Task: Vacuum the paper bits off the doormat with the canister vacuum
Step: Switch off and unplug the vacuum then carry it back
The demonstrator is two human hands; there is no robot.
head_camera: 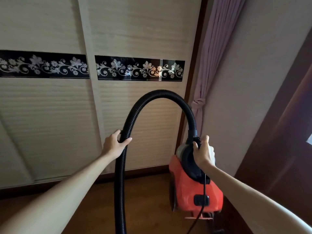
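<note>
An orange canister vacuum [187,188] hangs in the air at the right, nose up, held by its black carry handle. My right hand [203,152] is shut around that handle. A black ribbed hose [160,93] arches up from the vacuum's top and comes down on the left to the frame's bottom edge. My left hand [114,143] curls around the descending part of the hose. A thin black power cord [201,210] dangles along the vacuum's body. No doormat, paper bits or hose nozzle are in view.
Cream sliding wardrobe doors [55,115] with a black floral band fill the wall ahead. A tied mauve curtain [200,98] hangs at the right, beside a dark wooden door frame [283,149]. Brown wooden floor [146,200] lies below.
</note>
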